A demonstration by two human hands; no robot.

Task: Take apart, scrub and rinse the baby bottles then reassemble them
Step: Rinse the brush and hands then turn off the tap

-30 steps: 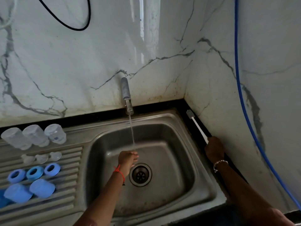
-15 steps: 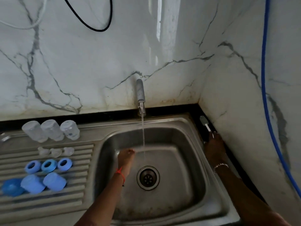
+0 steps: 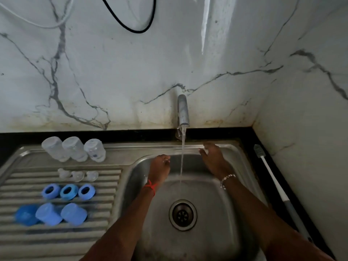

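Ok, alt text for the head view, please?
The left hand and right hand, both empty, flank water running from the tap into a steel sink. The drainboard holds three clear bottles, three nipples, three blue rings and three blue caps; a bottle brush lies right of the sink.

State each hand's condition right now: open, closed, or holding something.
Left hand: open, fingers loosely curled, holding nothing.
Right hand: open, fingers spread, empty, beside the water stream.

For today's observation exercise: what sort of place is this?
Probably a home kitchen: a steel sink with a running tap, a ribbed draining board beside it, and marble-look walls behind.
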